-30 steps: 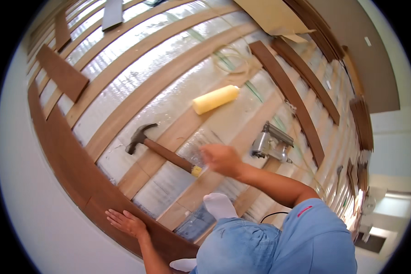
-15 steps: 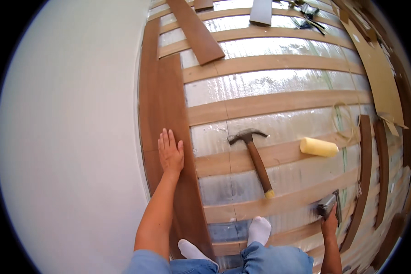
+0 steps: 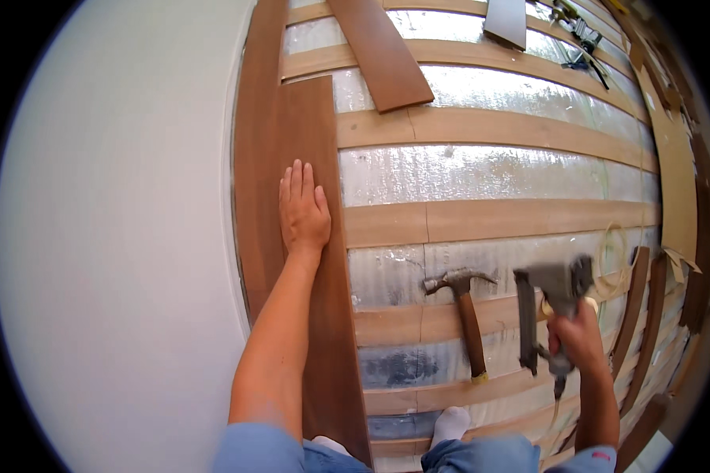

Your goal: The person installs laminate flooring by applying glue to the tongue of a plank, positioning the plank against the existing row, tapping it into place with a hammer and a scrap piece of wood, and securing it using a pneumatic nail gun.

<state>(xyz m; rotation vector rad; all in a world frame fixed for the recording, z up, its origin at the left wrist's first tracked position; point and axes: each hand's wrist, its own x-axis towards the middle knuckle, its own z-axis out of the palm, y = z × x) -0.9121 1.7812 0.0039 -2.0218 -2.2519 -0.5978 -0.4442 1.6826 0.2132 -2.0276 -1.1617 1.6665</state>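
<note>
My left hand (image 3: 305, 211) lies flat on a brown wooden floorboard (image 3: 323, 331) that runs along the white wall, its fingers stretched out and nearly together. My right hand (image 3: 578, 339) grips a grey pneumatic nail gun (image 3: 556, 288), held above the joists at the right, with a thin hose leading down from its handle. The nail gun is slightly blurred. Between my hands a claw hammer (image 3: 468, 327) with a wooden handle rests across the battens. Behind the nail gun only a bit of a pale yellow roll (image 3: 592, 304) shows.
Pale wooden battens (image 3: 497, 221) cross silvery foil sheeting (image 3: 481, 175). A loose brown board (image 3: 383, 59) lies slanted ahead, near a grey plank (image 3: 506, 24) and some dark tools (image 3: 585, 51). Coiled hose (image 3: 610, 256), cardboard (image 3: 674, 173) and more boards (image 3: 631, 311) are at the right.
My right hand has raised the nail gun from low at the right and brought it leftward. My left hand has slid forward along the floorboard. The view has shifted.
</note>
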